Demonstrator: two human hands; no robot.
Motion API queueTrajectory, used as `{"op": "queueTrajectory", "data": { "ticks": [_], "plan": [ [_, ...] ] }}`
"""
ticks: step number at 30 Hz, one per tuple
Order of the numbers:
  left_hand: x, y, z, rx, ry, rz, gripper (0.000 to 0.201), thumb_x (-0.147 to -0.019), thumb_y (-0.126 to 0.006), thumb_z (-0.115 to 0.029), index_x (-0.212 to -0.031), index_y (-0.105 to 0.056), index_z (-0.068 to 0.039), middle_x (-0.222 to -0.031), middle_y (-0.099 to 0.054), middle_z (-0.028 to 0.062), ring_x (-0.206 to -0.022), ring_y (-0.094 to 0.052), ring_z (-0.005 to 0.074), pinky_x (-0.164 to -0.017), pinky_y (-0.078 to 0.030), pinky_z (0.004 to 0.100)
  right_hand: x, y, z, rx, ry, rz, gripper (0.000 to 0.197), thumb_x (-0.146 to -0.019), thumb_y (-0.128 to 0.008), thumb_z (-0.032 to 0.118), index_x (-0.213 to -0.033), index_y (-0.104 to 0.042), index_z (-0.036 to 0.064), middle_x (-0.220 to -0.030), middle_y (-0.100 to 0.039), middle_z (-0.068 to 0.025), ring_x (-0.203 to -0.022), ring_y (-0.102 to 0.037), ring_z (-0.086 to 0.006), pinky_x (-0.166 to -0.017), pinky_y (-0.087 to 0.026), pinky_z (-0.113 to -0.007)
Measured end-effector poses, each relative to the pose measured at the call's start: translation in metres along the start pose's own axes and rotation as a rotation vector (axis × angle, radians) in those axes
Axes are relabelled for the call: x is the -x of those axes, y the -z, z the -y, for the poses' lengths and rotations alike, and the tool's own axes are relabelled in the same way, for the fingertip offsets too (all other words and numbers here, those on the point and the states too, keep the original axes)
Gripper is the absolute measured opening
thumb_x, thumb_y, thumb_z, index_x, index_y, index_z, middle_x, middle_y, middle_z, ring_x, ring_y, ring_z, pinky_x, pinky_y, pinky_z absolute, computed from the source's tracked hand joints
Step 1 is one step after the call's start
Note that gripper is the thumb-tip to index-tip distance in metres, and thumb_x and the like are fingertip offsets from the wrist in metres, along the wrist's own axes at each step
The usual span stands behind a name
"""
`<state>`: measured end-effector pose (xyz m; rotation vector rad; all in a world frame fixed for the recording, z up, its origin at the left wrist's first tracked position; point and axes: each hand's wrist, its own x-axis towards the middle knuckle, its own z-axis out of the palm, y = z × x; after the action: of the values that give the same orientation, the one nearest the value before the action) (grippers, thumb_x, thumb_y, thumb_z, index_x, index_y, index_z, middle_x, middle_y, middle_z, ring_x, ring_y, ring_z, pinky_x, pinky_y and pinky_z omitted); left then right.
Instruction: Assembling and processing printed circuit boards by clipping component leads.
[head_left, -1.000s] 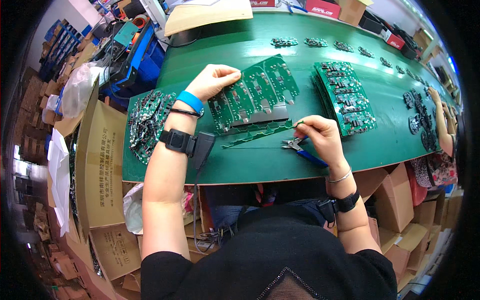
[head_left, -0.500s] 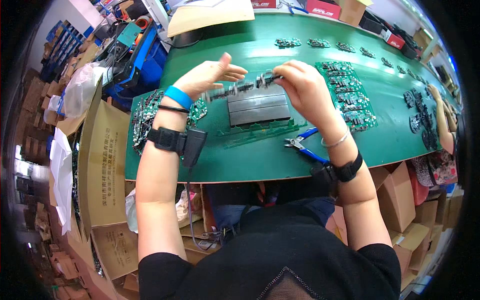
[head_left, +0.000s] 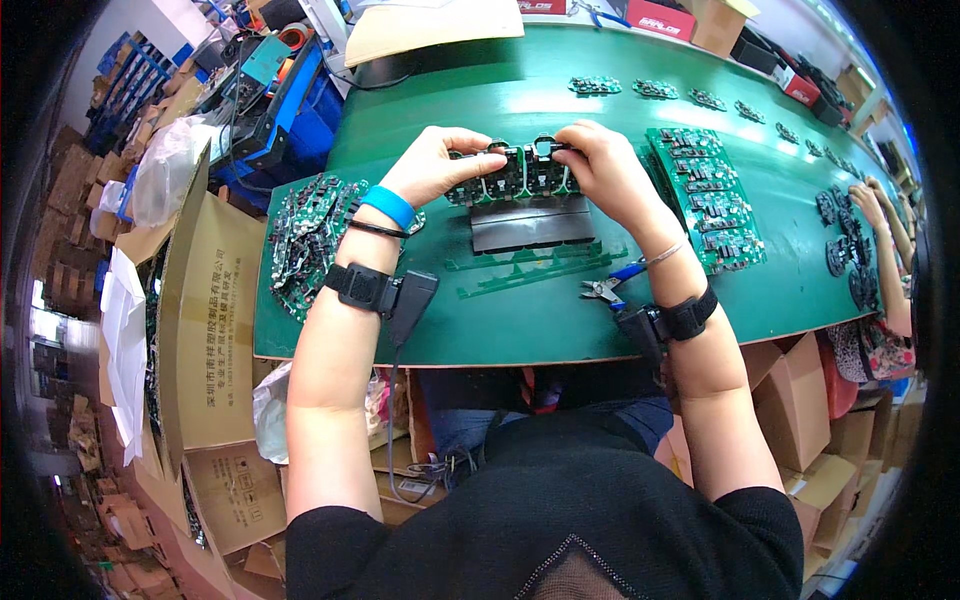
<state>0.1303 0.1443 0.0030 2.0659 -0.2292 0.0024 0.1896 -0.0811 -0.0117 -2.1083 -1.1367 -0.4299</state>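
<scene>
A green circuit board panel [head_left: 518, 176] with black parts is held up between my two hands. My left hand [head_left: 440, 168] grips its left end, thumb and fingers closed together. At the other end, my right hand [head_left: 604, 168] pinches the top right corner. Just below the panel lies a dark grooved block [head_left: 532, 226], its upper edge hidden by the panel. Thin green board strips [head_left: 530, 272] rest in front of the block. Blue-handled cutters [head_left: 606, 288] lie near my right wrist, jaws pointing left.
Loose boards form a heap [head_left: 312, 240] on the table's left. A stack of board panels [head_left: 708, 200] lies right of my right hand. Single boards [head_left: 655, 90] run in a row along the far side. At the right edge, another person's hand [head_left: 868, 205] is near black parts [head_left: 850, 245].
My left hand has gone from open fingers to gripping the panel's left end. The panel, blurred and edge-on before, now faces me above the block.
</scene>
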Motion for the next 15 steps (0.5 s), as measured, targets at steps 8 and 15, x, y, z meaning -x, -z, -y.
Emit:
{"op": "queueTrajectory", "data": {
  "ticks": [8,15],
  "plan": [
    [-0.037,0.009,0.029,0.167,0.133,-0.09,0.033,-0.077,-0.072,-0.032,-0.091,-0.069,-0.002,-0.081,-0.065,0.002,-0.073,-0.056,0.008,-0.068,-0.044,0.0241,-0.028,-0.019,-0.026,0.105,-0.088,0.038,0.021,-0.079,-0.062,0.021,-0.084,-0.062,0.0011,-0.081,-0.059,-0.0185,-0.08,-0.058,-0.0334,-0.072,-0.046,-0.039],
    [-0.054,0.007,0.056,0.344,0.446,-0.042,0.029,-0.075,-0.073,-0.031,-0.088,-0.069,-0.005,-0.085,-0.065,0.0024,-0.076,-0.055,0.0115,-0.068,-0.043,0.0267,-0.051,-0.061,-0.061,0.168,-0.434,0.323,0.026,-0.076,-0.067,0.029,-0.08,-0.068,0.003,-0.08,-0.065,-0.0182,-0.079,-0.064,-0.0332,-0.074,-0.05,-0.04]
  ]
}}
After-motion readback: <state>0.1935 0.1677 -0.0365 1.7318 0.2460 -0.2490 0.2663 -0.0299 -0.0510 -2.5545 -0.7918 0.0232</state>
